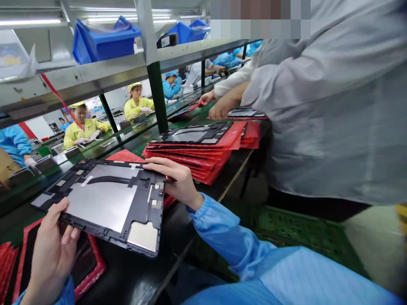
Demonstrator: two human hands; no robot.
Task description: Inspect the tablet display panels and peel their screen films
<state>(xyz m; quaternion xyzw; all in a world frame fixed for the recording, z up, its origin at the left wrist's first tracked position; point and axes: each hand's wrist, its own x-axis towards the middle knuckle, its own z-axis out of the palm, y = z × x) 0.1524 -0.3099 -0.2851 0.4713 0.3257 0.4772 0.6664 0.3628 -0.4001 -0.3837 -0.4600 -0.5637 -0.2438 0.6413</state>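
On the shelf point(111, 70) above the worktop point(127, 275), a blue bin point(108, 46) sits just behind the front edge, with a black box point(167, 40) and another blue bin point(190, 31) farther along; a clear container point(14, 55) stands toward the left end. A red strap point(55, 90) hangs past that edge. Beyond the worktop's far edge are two people in yellow point(138, 108); a person in a pale coat point(333, 106) stands at its right edge.

Left hand point(52, 250) low, curled; right hand point(180, 181) higher, outstretched

Overhead tubes point(30, 22) glow brightly, the silver panel point(103, 201) carries glare, and edges look stretched.
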